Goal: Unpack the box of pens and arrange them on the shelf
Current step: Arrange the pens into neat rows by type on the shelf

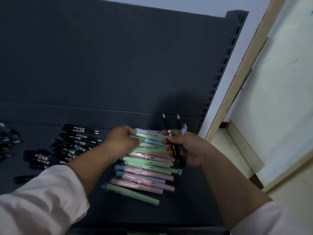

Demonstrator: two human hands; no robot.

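A row of pastel pens [144,168] in clear wrappers, green, pink and blue, lies on the dark shelf [186,206] in front of me. My left hand [121,139] grips the left end of the topmost green and blue pens [149,136] at the far end of that row. My right hand [184,148] holds a small bunch of black pens [176,150], their tips pointing up and away, and its fingertips touch the right end of the same pastel pens. No box is in view.
Several black pens [74,143] lie in loose rows on the shelf to the left, with more black pens [8,139] at the far left edge. The dark back panel [118,65] rises behind. A slotted upright [220,72] bounds the shelf on the right, beside a pale wall and floor.
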